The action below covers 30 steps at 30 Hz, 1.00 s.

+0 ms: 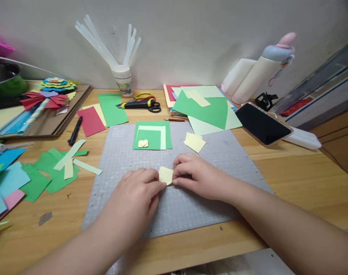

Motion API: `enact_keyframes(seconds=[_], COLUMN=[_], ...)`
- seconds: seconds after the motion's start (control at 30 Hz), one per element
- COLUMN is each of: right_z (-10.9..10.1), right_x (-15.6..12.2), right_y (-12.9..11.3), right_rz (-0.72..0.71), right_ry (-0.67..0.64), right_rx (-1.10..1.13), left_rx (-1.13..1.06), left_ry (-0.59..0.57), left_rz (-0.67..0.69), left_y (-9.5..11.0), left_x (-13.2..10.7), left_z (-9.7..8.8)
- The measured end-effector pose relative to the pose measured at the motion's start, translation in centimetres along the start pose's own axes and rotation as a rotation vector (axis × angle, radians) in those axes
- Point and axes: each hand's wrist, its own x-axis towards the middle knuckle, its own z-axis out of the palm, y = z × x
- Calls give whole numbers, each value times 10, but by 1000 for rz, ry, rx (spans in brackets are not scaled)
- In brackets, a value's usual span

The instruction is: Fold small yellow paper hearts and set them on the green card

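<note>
A small pale yellow piece of paper point(165, 175) is held between my two hands, just above the grey cutting mat point(119, 214). My left hand point(141, 191) pinches its left lower edge, and my right hand point(192, 173) pinches the right edge. Fingers cover both sides of the paper. Beyond them lies a stack of green and pale green squares point(166, 131), with a small folded yellow paper heart point(143, 143) on its lower left. More yellow paper squares point(195, 142) rest on the mat behind my right hand.
Green paper scraps and strips point(62, 172) lie at left, near a black pen point(75, 130). Scissors point(155, 107), a utility knife point(136, 104) and a paper cup of white strips point(124, 84) stand behind. A phone point(262, 124) and a bottle point(258, 74) are at right.
</note>
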Motion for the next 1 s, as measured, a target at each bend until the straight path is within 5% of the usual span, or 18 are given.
enact_keyframes(seconds=[0.47, 1.0], right_z=[14, 17], right_x=[6, 7], right_y=[-1, -4], right_rz=[166, 232], right_ry=[115, 115], right_rx=[52, 78], left_rx=[307, 280], left_ry=[-28, -122], left_rz=[108, 96], left_y=[7, 13], left_x=[-12, -9], left_z=[9, 4])
